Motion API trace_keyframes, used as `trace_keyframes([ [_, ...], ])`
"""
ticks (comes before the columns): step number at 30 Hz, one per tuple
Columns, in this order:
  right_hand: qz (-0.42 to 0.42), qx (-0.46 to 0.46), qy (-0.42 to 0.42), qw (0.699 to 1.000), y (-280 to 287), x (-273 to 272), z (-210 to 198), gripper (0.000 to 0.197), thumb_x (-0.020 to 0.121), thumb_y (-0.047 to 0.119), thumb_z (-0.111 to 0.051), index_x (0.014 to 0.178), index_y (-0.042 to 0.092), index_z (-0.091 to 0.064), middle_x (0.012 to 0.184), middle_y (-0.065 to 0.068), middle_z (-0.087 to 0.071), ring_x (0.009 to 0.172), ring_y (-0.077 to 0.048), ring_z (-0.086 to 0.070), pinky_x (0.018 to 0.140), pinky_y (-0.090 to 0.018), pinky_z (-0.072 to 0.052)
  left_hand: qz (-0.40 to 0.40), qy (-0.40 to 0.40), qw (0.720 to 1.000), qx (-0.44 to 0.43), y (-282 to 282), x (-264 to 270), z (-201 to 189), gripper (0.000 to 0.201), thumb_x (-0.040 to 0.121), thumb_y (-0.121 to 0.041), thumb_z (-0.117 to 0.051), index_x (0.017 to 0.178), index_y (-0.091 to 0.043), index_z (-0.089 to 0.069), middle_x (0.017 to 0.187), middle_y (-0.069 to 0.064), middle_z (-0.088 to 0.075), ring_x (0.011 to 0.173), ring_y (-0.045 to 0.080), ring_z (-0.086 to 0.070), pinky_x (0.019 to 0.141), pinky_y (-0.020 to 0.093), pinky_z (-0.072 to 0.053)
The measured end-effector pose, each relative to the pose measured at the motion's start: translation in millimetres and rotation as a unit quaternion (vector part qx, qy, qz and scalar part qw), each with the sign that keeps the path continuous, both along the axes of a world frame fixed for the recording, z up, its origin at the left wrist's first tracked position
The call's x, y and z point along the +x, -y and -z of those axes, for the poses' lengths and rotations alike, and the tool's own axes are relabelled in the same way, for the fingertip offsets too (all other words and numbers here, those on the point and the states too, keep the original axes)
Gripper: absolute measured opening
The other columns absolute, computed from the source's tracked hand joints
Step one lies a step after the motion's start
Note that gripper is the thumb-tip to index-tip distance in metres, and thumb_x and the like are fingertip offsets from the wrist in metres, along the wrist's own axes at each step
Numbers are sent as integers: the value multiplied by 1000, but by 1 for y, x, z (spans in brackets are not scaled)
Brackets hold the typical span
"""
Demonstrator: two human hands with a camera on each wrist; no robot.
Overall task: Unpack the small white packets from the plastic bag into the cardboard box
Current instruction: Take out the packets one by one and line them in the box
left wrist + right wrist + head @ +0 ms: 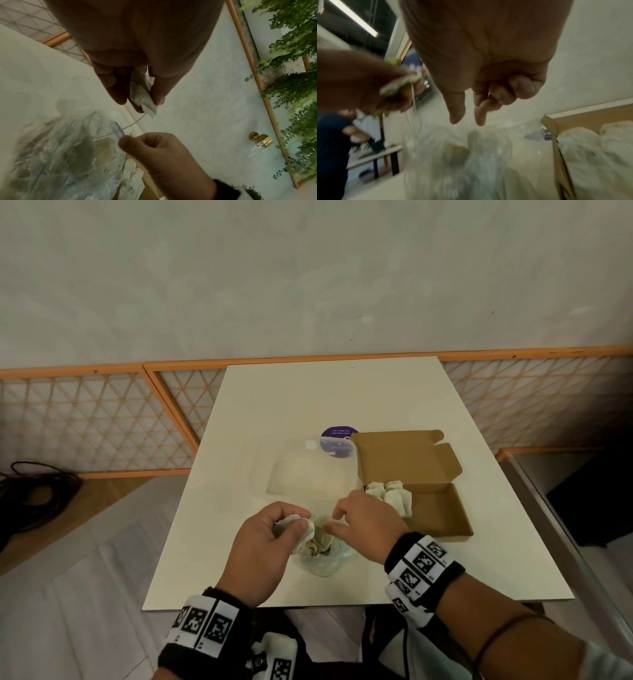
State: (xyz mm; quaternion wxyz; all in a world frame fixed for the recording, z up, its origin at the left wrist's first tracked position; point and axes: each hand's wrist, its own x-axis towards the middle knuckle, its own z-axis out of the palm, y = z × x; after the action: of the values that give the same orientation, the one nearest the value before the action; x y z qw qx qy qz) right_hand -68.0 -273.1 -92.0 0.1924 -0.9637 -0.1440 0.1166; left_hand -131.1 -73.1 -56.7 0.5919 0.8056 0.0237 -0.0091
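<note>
Left hand (263,539) pinches 1 white packet (143,94) between thumb and fingers, held above the mouth of the plastic bag (323,556). Largest around it is the counter (342,398), then the cardboard box (435,508) lying open on the right with a few packets (394,494) already inside, then the bag near the front edge, which holds more. Right hand (363,525) has its fingers curled and seems to pinch a thin string (135,122) running toward the held packet. That string is probably the risk: a hard pull could tear it off or drag tangled packets and the light bag across the counter.
</note>
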Motion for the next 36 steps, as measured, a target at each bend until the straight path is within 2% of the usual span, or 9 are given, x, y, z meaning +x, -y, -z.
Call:
trace_keyframes([
  [3,-4,-49,-10,999,-9,-1,14,49,91,63,-60,117,23,-64,116,1,-53,102,-20,-60,83,-37,-52,4,1,1000,2,0,1,-1,17,95,-12,-69,90,-27,-75,76,-16,-71,66,-2,-59,64,13,-48],
  [9,0,-54,21,998,-14,5,22,23,105,33,-48,106,19,-66,110,-2,-54,97,-23,-62,80,-39,-56,5,11,1000,8,-1,2,-6,15,96,-11,-69,91,-25,-74,71,-17,-68,62,-1,-58,62,10,-45],
  [19,-6,208,-3,978,12,4,-25,10,100,24,-60,91,25,-64,91,10,-67,79,-8,-62,70,-21,-47,2,-2,1000,9,-5,1,-4,18,95,-13,-70,89,-29,-75,75,-15,-70,64,0,-60,63,13,-48],
  [21,3,255,-19,967,15,1,-43,10,102,22,-58,93,22,-63,87,8,-70,77,-9,-68,66,-22,-51,3,-10,1000,-4,-7,1,-4,19,94,-15,-72,88,-32,-75,89,-16,-73,72,2,-64,67,16,-49],
  [24,18,310,-42,950,19,-6,-68,9,103,22,-59,95,18,-61,83,2,-72,78,-7,-73,63,-16,-49,34,-18,999,-25,-7,3,-7,9,91,-24,-75,92,-33,-77,130,-20,-65,108,8,-68,83,26,-50],
  [27,15,352,-59,934,21,-11,-85,10,104,22,-60,97,14,-62,80,-7,-74,69,-3,-69,60,-17,-46,68,-30,995,-65,-1,3,-15,12,93,-17,-74,96,-27,-78,143,-16,-59,125,10,-62,96,36,-52],
  [29,15,391,-77,917,22,-14,-92,11,103,19,-61,98,10,-63,77,-10,-74,66,-5,-68,60,-17,-45,84,-26,988,-128,5,3,-24,7,91,-15,-76,97,-17,-78,134,-8,-68,118,13,-66,96,37,-55],
  [32,24,437,-103,893,23,-18,-99,10,103,17,-60,96,10,-63,75,-3,-70,70,-13,-70,64,-21,-46,66,1,984,-165,13,3,-35,5,89,-18,-77,94,-17,-78,99,4,-78,88,13,-69,78,25,-56],
  [36,27,466,-108,878,25,-23,-99,7,103,17,-61,99,11,-63,77,-5,-68,72,-20,-68,68,-36,-45,36,31,985,-166,18,5,-42,10,93,-10,-72,93,-19,-78,90,3,-77,80,11,-68,70,19,-53],
])
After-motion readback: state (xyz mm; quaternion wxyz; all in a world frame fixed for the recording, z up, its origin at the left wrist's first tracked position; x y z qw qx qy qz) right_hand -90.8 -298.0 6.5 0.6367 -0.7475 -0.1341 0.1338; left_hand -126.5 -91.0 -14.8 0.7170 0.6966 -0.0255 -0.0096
